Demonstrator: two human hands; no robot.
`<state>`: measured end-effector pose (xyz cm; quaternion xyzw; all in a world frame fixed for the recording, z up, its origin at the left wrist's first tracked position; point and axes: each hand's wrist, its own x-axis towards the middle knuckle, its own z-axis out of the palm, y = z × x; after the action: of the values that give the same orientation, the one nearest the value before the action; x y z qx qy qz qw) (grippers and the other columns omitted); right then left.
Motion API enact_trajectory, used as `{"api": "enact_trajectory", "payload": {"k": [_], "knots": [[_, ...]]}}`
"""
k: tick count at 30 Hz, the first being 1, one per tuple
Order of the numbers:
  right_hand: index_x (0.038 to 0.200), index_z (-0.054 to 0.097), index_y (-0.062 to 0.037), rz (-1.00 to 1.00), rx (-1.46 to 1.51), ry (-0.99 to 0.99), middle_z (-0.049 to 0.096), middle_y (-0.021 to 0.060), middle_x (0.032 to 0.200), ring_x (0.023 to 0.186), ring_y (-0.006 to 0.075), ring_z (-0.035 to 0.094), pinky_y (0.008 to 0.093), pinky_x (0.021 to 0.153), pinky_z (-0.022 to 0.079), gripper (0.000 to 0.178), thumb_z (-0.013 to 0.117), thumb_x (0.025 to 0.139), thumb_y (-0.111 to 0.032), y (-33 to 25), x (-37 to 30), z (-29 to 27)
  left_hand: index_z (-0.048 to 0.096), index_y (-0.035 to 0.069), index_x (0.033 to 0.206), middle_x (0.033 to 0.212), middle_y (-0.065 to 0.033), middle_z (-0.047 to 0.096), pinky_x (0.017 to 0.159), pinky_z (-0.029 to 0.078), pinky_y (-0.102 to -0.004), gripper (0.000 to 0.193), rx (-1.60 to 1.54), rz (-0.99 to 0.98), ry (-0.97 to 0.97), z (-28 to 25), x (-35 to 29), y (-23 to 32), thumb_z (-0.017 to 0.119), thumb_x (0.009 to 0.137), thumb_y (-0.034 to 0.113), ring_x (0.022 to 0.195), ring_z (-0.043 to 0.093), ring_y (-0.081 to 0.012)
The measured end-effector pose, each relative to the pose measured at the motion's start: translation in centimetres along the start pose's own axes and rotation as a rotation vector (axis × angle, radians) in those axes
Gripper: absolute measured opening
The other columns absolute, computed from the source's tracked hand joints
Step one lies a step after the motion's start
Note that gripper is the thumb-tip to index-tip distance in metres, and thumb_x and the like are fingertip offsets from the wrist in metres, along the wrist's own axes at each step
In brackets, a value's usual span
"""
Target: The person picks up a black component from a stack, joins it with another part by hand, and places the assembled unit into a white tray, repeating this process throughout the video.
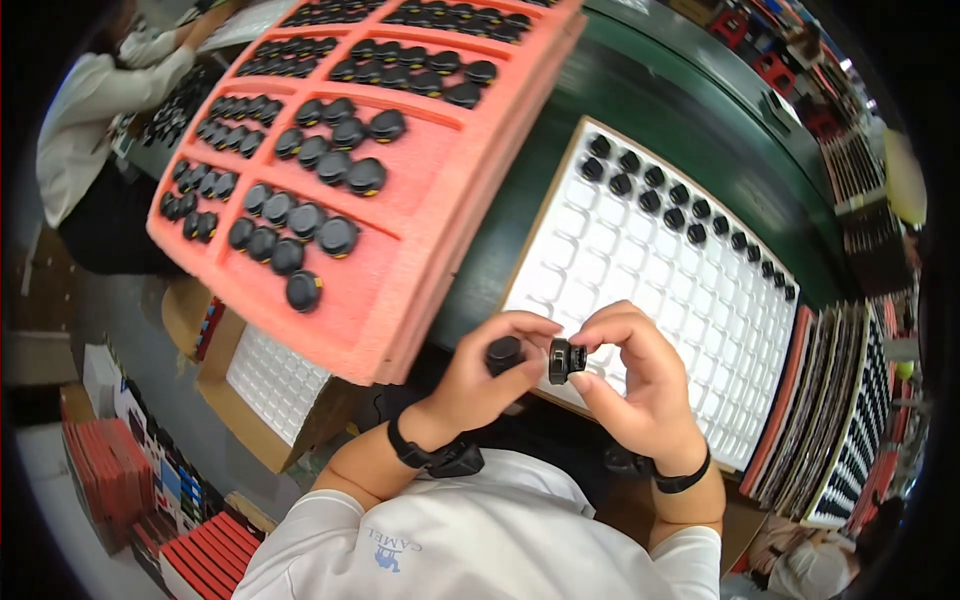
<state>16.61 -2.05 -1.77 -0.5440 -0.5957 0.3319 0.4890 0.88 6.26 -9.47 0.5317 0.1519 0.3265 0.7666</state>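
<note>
Holding two small black parts close together above the near edge of the white grid tray [640, 270], the person's hands meet at chest height. The left hand [480, 375] grips a round black cap [503, 353]; the right hand [640, 385] pinches a short black cylinder [566, 361] between thumb and fingers. A tilted pink foam tray [420, 250] loaded with black caps overhangs the green counter [640, 100] just left of the hands. Stacked trays [840, 420] stand at right; another person's sleeve [100, 90] shows far left.
</note>
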Motion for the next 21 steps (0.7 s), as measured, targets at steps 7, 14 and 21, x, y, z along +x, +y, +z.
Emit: {"api": "enact_trajectory", "payload": {"k": [7, 14, 21], "knots": [[0.098, 0.055, 0.0004, -0.078, -0.215, 0.207, 0.056, 0.0101, 0.092, 0.083, 0.0194, 0.054, 0.0294, 0.078, 0.042, 0.027, 0.064, 0.073, 0.004, 1.6, -4.4, 0.1, 0.052, -0.005, 0.113, 0.101, -0.0093, 0.057, 0.070, 0.045, -0.0245, 0.044, 0.165, -0.036, -0.180, 1.4, -0.1, 1.2, 0.071, 0.082, 0.021, 0.080, 0.053, -0.0107], [0.106, 0.055, 0.0014, 0.167, 0.487, 0.265, 0.057, 0.0086, 0.092, 0.083, 0.0172, 0.055, 0.0292, 0.077, 0.044, 0.023, 0.058, 0.085, -0.008, 2.8, -6.0, -0.3, 0.052, -0.004, 0.112, 0.098, -0.0118, 0.058, 0.060, 0.043, -0.0253, 0.047, 0.009, -0.177, -0.135, 3.1, -0.1, 0.8, 0.069, 0.083, 0.028, 0.068, 0.048, -0.0098], [0.114, 0.053, 0.0027, 0.267, 1.262, 0.217, 0.059, 0.0063, 0.095, 0.088, 0.0136, 0.055, 0.0280, 0.080, 0.045, 0.024, 0.050, 0.093, -0.008, 5.0, -6.7, 0.2, 0.051, -0.003, 0.110, 0.091, -0.0130, 0.059, 0.057, 0.043, -0.0252, 0.046, -0.299, -0.316, -0.136, 3.7, 0.0, 0.3, 0.068, 0.083, 0.030, 0.061, 0.045, -0.0102]]}}
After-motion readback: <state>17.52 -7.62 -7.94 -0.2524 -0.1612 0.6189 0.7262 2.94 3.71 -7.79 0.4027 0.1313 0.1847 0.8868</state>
